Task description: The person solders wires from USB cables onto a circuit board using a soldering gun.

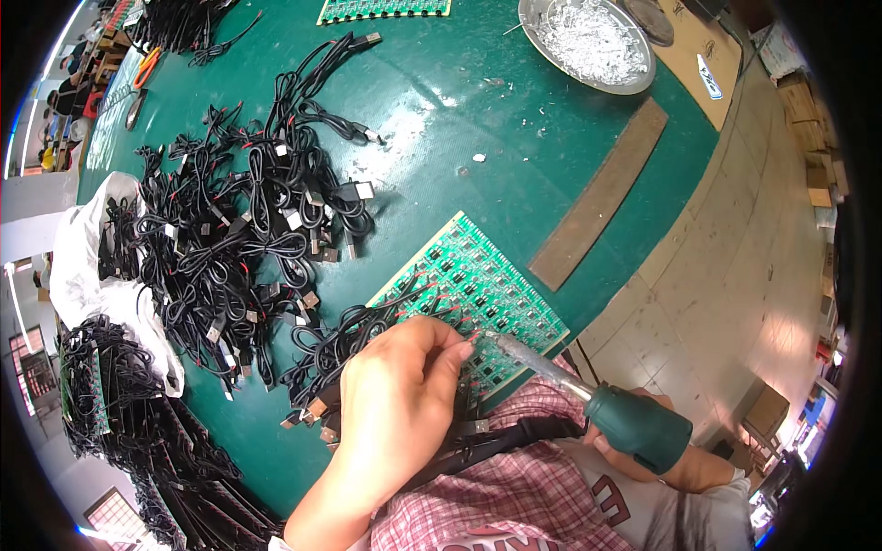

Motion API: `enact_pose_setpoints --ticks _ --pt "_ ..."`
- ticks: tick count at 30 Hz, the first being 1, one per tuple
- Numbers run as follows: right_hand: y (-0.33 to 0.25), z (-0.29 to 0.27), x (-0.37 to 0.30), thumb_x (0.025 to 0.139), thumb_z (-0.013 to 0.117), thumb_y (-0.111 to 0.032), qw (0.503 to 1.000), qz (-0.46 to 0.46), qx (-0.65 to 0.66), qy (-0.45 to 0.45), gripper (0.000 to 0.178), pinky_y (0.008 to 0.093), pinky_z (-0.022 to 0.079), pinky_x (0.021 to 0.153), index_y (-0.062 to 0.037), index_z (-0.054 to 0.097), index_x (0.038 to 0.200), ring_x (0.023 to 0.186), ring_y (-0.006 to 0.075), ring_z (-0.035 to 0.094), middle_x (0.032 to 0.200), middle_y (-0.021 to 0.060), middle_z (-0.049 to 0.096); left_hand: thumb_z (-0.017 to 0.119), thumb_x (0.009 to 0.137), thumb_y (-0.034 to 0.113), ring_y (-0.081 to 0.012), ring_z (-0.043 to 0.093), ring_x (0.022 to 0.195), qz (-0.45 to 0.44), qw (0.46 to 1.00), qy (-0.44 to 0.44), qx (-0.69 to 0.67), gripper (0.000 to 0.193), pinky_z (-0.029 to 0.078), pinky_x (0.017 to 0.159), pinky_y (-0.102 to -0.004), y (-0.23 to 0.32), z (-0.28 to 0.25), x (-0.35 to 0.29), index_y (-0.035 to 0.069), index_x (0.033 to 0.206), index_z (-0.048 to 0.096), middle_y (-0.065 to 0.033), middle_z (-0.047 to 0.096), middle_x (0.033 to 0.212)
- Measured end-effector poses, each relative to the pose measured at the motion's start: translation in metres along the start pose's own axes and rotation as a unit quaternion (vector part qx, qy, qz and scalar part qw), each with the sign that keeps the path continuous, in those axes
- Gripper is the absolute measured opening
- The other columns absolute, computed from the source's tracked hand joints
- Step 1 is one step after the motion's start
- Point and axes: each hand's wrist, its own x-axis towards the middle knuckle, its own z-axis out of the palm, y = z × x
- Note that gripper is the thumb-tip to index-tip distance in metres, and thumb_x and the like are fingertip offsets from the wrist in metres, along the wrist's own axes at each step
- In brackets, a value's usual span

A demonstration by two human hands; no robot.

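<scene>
A green circuit board (501,266) with rows of small components lies tilted on the table in front of me. My left hand (395,386) is over its near left part, thumb and forefinger pinched on the red end of a wire (472,337). Black cables (344,344) with metal plugs spread out beside and beneath that hand. My right hand (606,447) grips the dark green handle of a soldering iron (634,422), partly hidden behind it. The iron's tip meets the board or sits just above it, close to my left fingertips; contact is hard to tell.
Bundled black cables (266,211) cover the left of the table, beside a white plastic bag (78,266). A brown strip (602,193) lies right of the board. At the far side are a metal dish (634,81) of whitish scraps and another circuit board (386,7).
</scene>
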Motion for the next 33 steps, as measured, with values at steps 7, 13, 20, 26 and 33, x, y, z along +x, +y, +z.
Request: enact_pose_setpoints --ticks 7,13,20,26,33 --pt "-0.036 -0.031 0.036 0.077 0.073 -0.020 0.994 0.082 0.065 -0.034 0.028 0.0349 0.056 0.066 -0.0056 0.069 0.101 0.074 0.0240 0.069 0.092 0.0085 0.068 0.071 0.084 0.002 -0.0138 0.058 0.059 0.000 1.000 -0.006 0.001 0.008 0.046 0.058 -0.0285 0.003 0.000 0.001 -0.003 0.084 0.065 -0.0100 0.064 0.067" --pt "-0.032 -0.043 0.044 0.077 0.072 -0.012 0.919 0.245 0.299 0.084 0.021 0.0285 0.046 0.052 -0.0048 0.061 0.061 0.053 0.0171 0.057 0.070 0.0092 0.065 0.072 0.084 0.003 -0.0139 0.057 0.059 0.006 1.000 -0.005 0.008 0.009 0.046 0.058 -0.0288 0.001 0.001 0.000 -0.003 0.084 0.066 -0.0107 0.065 0.068" --pt "-0.031 -0.036 0.045 0.077 0.076 -0.024 0.990 0.113 -0.083 -0.008 0.032 0.0384 0.052 0.069 -0.0105 0.069 0.105 0.075 0.0237 0.065 0.083 0.0022 0.068 0.073 0.082 0.009 -0.0276 0.065 0.067 0.036 0.993 0.012 0.114 0.010 0.049 0.063 -0.0360 0.006 0.008 0.002 0.001 0.083 0.067 -0.0134 0.066 0.074" --pt "-0.031 -0.004 0.023 0.073 0.079 -0.025 0.991 0.129 -0.032 -0.004 0.031 0.0363 0.050 0.065 -0.0164 0.071 0.102 0.083 0.0239 0.066 0.090 0.0009 0.070 0.074 0.081 0.011 -0.0288 0.065 0.071 0.051 0.991 -0.019 0.123 0.011 0.050 0.066 -0.0375 0.006 0.004 0.004 0.002 0.082 0.067 -0.0132 0.066 0.076" --pt "-0.028 -0.003 0.085 0.077 0.076 -0.012 0.983 0.005 0.170 0.062 0.046 0.0335 0.052 0.077 -0.0101 0.059 0.120 0.087 0.0229 0.068 0.098 0.0089 0.068 0.075 0.079 0.006 -0.0275 0.063 0.069 0.056 0.998 -0.035 -0.003 0.008 0.050 0.063 -0.0372 0.008 0.001 -0.013 0.004 0.083 0.068 -0.0092 0.067 0.075"
